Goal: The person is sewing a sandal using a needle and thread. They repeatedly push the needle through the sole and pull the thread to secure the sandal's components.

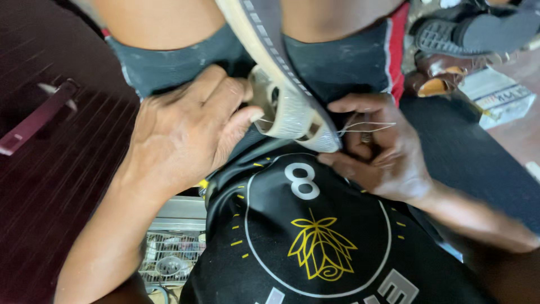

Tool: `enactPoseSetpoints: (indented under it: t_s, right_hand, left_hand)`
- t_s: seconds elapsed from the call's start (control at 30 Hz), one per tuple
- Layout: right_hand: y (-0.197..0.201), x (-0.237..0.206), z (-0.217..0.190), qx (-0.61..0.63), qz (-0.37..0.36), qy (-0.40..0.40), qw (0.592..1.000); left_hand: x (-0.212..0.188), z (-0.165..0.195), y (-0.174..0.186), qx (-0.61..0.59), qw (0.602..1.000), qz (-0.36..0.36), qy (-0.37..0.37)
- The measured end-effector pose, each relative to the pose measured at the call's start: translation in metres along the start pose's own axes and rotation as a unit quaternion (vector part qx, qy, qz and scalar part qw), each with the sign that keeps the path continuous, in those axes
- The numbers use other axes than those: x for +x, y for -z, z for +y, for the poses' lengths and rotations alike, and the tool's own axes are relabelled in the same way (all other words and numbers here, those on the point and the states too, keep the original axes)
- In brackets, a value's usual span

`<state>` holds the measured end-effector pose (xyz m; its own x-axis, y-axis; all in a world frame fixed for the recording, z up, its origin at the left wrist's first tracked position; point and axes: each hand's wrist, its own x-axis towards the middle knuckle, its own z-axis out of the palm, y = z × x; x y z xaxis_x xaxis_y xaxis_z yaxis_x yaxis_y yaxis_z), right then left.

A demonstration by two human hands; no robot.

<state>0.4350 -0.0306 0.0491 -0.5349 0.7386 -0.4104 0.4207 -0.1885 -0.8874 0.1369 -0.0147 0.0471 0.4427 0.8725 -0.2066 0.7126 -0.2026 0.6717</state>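
A pale grey shoe point(281, 84) lies sole-up between my knees, clamped against my dark shorts point(337, 62). My left hand point(185, 132) grips the shoe's heel end, thumb pressed on the edge of the sole. My right hand point(374, 149) is closed at the shoe's other side, pinching a thin white thread point(365, 126) that runs from the sole's edge across my fingers. A ring shows on one finger. My black shirt point(315, 236) with a yellow flower print fills the lower middle.
A dark red wooden surface with a bar handle point(36, 115) lies at the left. Other shoes point(450, 36) and a flat box point(498, 95) sit at the upper right. A wire rack point(169, 259) with small items is below my left forearm.
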Motion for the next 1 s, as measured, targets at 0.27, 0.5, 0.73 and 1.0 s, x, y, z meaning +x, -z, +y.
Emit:
enactPoseSetpoints:
  t_s: [0.27,0.5,0.73,1.0]
  right_hand:
    - [0.001,-0.004,0.008,0.123,0.018,-0.068,0.990]
    - [0.001,-0.001,0.006,0.146,0.022,-0.109,0.983]
    - [0.002,0.004,-0.003,0.129,0.015,-0.096,0.987]
    - [-0.004,0.007,-0.001,0.164,-0.016,-0.071,0.984]
  left_hand:
    - [-0.009,-0.012,0.027,-0.399,0.907,0.016,0.132]
    - [0.000,-0.013,0.022,-0.553,0.810,0.095,0.169]
    - [0.012,0.002,0.032,-0.061,0.994,0.076,-0.045]
    - [0.006,-0.012,0.021,-0.175,0.977,0.087,0.082]
